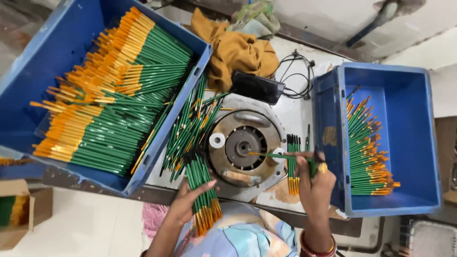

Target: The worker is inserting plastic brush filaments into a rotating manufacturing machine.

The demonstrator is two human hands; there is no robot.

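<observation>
left hand (188,202) grips brush bundle (202,195) at table edge | right hand (314,178) pinches one brush (278,155) over motor (245,147) | two bins: (47,62), (409,95)

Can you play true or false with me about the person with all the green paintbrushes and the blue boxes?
1. The left hand holds a bunch of green brushes. True.
2. The right hand holds one brush pointing at the round metal machine. True.
3. The blue crate on the right is fuller than the blue crate on the left. False: the left one holds far more brushes.
4. The cloth behind the machine is bright red. False: it is mustard yellow.
5. A black cable lies on the table near the cloth. True.
</observation>
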